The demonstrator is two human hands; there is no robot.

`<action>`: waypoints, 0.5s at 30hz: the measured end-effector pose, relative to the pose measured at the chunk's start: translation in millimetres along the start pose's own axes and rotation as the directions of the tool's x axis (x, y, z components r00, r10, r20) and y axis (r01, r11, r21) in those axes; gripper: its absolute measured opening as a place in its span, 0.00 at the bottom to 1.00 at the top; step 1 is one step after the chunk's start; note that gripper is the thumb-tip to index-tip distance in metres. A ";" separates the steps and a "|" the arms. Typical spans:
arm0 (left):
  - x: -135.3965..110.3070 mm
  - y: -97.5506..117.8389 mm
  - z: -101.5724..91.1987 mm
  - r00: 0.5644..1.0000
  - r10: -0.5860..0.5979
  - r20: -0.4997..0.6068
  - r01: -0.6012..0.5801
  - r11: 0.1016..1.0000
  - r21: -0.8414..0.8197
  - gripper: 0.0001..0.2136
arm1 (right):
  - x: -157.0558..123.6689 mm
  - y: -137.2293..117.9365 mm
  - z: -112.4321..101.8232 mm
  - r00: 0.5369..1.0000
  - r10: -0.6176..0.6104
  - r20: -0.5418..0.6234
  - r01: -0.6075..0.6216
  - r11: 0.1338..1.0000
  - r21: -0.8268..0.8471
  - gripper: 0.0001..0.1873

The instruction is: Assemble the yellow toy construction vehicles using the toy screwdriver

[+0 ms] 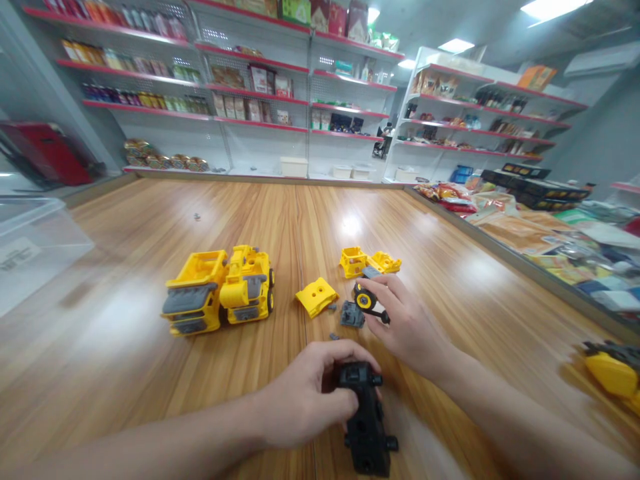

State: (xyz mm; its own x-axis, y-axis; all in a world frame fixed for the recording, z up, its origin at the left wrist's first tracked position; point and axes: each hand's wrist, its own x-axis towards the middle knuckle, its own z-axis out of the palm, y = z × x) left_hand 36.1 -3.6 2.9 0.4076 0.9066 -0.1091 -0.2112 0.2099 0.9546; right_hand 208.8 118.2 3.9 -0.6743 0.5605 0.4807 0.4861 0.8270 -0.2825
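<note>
My left hand (327,390) is wrapped round a black toy truck chassis (367,427), which has short axle stubs on its side and no wheels on those stubs. Beyond it, my right hand (407,320) is closed on a small black toy wheel with a yellow hub (365,299). A short black bar (379,315) shows beneath the wheel, partly hidden by the fingers. Close to the right fingertips lies a grey plastic part (351,314). A yellow panel with holes (317,297) rests to the left of it, and a small grey piece (335,337) lies nearer to me.
Two yellow toy trucks (196,291) (249,283) stand side by side on the left. Farther back are a yellow cab (353,262) and another yellow part (385,262). A clear bin (45,230) sits at the left edge, a yellow-black toy (613,373) at the right.
</note>
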 end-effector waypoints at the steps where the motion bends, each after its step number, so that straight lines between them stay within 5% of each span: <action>1: 0.2 0.6 0.1 1.000 -0.002 -0.002 0.002 1.000 0.002 0.18 | -0.3 -0.3 0.8 1.000 0.002 0.002 -0.002 1.000 -0.016 0.28; 15: 8.1 -3.9 -5.1 0.991 -0.001 -0.133 -0.025 0.981 -0.194 0.19 | 3.6 4.8 6.5 0.982 -0.186 0.030 0.188 0.965 -0.181 0.26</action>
State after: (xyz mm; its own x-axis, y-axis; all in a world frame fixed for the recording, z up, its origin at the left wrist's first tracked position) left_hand 35.7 4.8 -3.1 0.2862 0.9470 -0.1461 -0.3895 0.2543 0.8852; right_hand 205.1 124.4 -1.1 -0.7693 0.3983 0.4995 0.4431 0.8959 -0.0319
